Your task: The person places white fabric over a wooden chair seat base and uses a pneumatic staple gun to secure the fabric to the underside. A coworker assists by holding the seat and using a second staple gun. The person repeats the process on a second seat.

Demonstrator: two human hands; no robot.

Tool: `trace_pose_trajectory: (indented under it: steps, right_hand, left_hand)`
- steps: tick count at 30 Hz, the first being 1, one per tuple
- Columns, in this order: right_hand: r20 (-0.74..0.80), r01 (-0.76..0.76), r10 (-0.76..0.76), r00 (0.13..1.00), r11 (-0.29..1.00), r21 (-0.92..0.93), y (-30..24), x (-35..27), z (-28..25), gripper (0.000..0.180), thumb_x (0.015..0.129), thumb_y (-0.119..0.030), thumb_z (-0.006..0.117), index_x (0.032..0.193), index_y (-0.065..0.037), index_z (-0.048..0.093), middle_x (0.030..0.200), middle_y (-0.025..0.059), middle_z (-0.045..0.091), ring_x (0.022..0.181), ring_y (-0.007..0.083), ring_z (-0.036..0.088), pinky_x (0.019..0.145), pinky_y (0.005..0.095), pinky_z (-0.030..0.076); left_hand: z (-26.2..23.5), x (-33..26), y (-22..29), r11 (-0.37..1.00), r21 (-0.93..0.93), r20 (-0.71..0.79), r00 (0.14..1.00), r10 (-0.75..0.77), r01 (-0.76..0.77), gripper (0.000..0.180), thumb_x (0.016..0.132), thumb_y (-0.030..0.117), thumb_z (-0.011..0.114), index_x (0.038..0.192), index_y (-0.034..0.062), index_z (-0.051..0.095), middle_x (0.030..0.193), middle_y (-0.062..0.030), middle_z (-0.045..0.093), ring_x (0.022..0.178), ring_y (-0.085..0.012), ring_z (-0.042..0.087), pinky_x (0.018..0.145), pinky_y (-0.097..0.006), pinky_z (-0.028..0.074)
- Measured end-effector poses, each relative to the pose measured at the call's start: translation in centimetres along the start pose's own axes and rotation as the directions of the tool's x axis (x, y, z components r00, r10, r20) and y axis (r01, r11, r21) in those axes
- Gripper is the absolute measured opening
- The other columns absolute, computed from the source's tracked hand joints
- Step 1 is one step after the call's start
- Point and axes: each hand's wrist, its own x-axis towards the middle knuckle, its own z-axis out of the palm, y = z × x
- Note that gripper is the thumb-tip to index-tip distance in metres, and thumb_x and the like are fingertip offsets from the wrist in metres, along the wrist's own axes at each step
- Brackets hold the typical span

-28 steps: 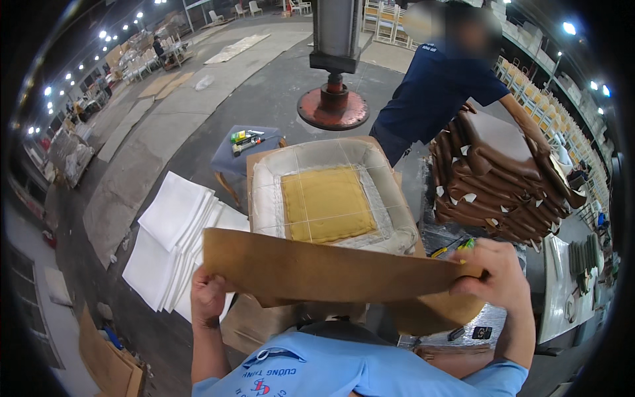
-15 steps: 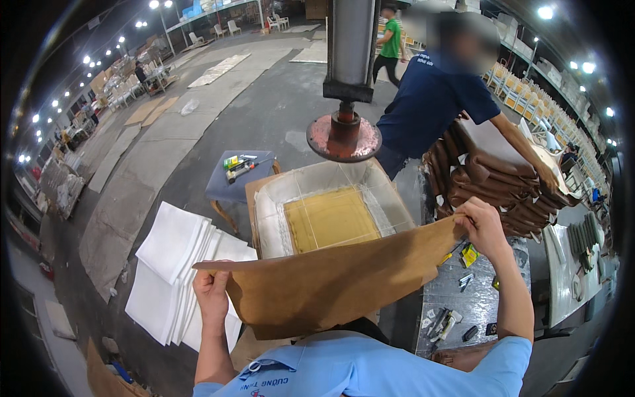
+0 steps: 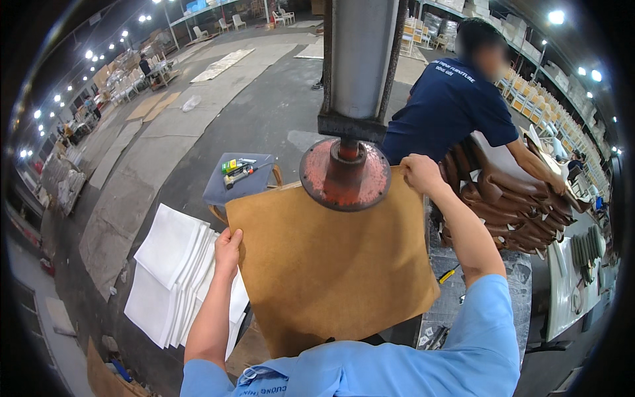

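Note:
A large tan-brown sheet [image 3: 331, 264] lies spread in front of me, its near edge sagging toward my body. My left hand [image 3: 228, 250] is closed on its left edge, thumb along the rim. At the far right corner my right hand [image 3: 422, 175] pinches the sheet, the arm stretched forward. Above the sheet's far part hangs a round, worn red press plate [image 3: 345, 182] on a grey cylinder [image 3: 360, 59]. The square white-lined form is hidden beneath the sheet.
White sheets [image 3: 173, 271] are stacked at left, behind them a blue stool [image 3: 231, 185] with small tools. At right, a co-worker [image 3: 456, 99] leans over piled brown upholstery covers [image 3: 509, 192]. A yellow-handled tool [image 3: 448, 274] lies on the metal table [image 3: 512, 281].
Both hands have moved forward with the brown sheet, which now covers the white-lined form. The sheet has gone from hanging upright to lying flatter. The person in green has left view.

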Motion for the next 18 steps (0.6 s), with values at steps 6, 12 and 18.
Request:
trace_pose_trajectory:
  steps: [6,12,18]
  right_hand:
    - [0.211,-0.095,0.089,0.973,0.995,0.02,0.8,5.7,5.1,0.016,0.088,-0.015,0.071,0.097,-0.014,0.084,0.103,0.0149,0.081,0.102,0.0383,0.077,0.086,0.0523,0.061]
    - [0.111,-0.194,0.19,0.975,0.981,0.025,0.2,8.5,7.5,0.016,0.089,-0.016,0.073,0.101,-0.016,0.084,0.108,0.0134,0.081,0.11,0.0368,0.076,0.091,0.0524,0.059]
    - [-0.123,-0.31,0.326,0.937,0.941,0.132,0.7,7.3,9.1,0.053,0.093,-0.038,0.083,0.143,-0.022,0.071,0.134,0.0069,0.071,0.127,0.0325,0.064,0.106,0.0575,0.049]
  left_hand:
    - [2.0,4.3,-1.7,0.996,-0.024,-0.027,0.996,-0.087,0.086,0.02,0.114,0.014,0.063,0.123,0.0008,0.074,0.114,-0.0028,0.078,0.099,-0.0113,0.071,0.09,-0.031,0.056]
    - [3.4,8.9,-1.0,1.0,-0.01,-0.08,0.997,-0.003,0.002,0.021,0.114,0.018,0.064,0.12,0.0008,0.074,0.112,-0.0022,0.078,0.099,-0.0124,0.07,0.089,-0.031,0.056]
    - [3.1,9.6,-1.5,0.991,0.131,-0.217,0.976,0.014,0.015,0.035,0.113,0.02,0.064,0.141,-0.0001,0.067,0.122,-0.0081,0.078,0.113,-0.0181,0.073,0.1,-0.033,0.056]
